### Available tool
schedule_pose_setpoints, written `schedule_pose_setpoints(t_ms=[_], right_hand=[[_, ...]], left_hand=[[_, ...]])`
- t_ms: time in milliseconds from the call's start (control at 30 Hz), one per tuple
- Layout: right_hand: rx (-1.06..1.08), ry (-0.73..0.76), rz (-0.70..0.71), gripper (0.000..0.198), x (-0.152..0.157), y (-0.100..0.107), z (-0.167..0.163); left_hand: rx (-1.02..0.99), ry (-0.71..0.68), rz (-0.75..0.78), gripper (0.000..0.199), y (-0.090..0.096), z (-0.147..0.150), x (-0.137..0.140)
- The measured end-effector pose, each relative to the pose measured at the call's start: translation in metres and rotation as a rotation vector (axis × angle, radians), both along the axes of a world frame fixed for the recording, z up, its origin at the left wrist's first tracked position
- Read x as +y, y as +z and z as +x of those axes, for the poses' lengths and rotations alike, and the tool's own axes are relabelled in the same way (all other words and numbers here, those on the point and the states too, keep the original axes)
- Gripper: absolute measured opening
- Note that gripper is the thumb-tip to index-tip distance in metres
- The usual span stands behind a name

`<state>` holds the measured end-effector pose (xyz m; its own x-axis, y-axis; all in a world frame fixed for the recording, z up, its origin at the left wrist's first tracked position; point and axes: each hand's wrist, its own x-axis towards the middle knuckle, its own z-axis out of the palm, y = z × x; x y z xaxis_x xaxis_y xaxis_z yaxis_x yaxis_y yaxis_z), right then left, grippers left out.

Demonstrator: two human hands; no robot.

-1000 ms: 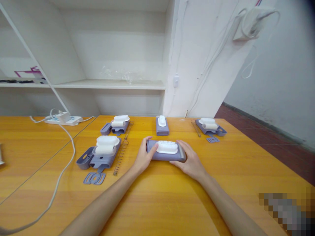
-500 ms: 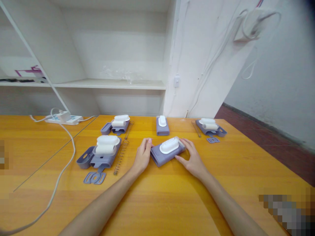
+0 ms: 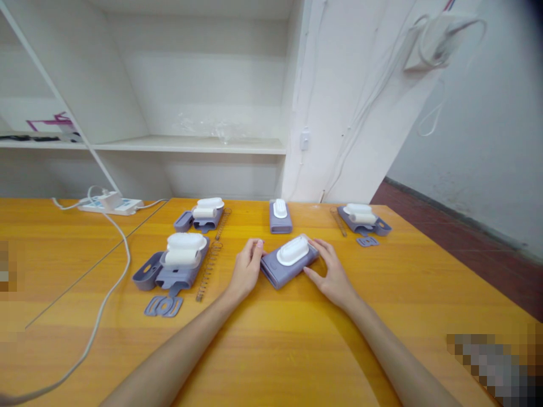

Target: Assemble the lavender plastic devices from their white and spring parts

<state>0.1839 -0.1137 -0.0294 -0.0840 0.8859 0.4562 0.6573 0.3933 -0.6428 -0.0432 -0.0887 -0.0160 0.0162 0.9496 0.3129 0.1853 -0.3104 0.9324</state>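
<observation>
A purple-grey plastic case (image 3: 278, 276) with a white oval piece (image 3: 292, 250) on top rests at a slant on the table between my hands. My right hand (image 3: 333, 272) grips its right end, thumb on the near side and fingers at the far side. At the left end, my left hand (image 3: 247, 264) is closed against the case's corner, its fingertips partly hidden. Beyond it stands a similar upright case (image 3: 280, 226) with a white oval top.
Left lie opened cases (image 3: 180, 277) with white rolls (image 3: 182, 257), detached caps (image 3: 146, 272), springs (image 3: 207, 271) and a flat grey slotted piece (image 3: 163, 306). Another opened case (image 3: 360, 220) lies back right. A power strip (image 3: 111, 204) and white cable (image 3: 99, 322) occupy the left side.
The case has turned a little, its left end shifting slightly toward me and to the right. Both hands keep nearly the same place.
</observation>
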Motion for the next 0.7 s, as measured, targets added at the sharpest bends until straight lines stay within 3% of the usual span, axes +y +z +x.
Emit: schedule_pose_setpoints(t_ms=[200, 467, 600, 700], right_hand=[[0.002, -0.015, 0.016, 0.058, 0.001, -0.003, 0.003], [0.144, -0.17, 0.097, 0.032, 0.006, -0.002, 0.003], [0.107, -0.194, 0.127, 0.033, 0.003, 0.003, -0.006], [0.031, -0.21, 0.148, 0.035, -0.002, 0.01, -0.014]], left_hand=[[-0.084, -0.065, -0.056, 0.041, 0.002, -0.002, -0.003], [-0.059, -0.177, -0.072, 0.037, -0.003, 0.0, -0.003], [0.1, -0.336, 0.038, 0.031, -0.002, -0.002, -0.011], [0.291, -0.509, 0.214, 0.041, 0.002, -0.005, -0.02]])
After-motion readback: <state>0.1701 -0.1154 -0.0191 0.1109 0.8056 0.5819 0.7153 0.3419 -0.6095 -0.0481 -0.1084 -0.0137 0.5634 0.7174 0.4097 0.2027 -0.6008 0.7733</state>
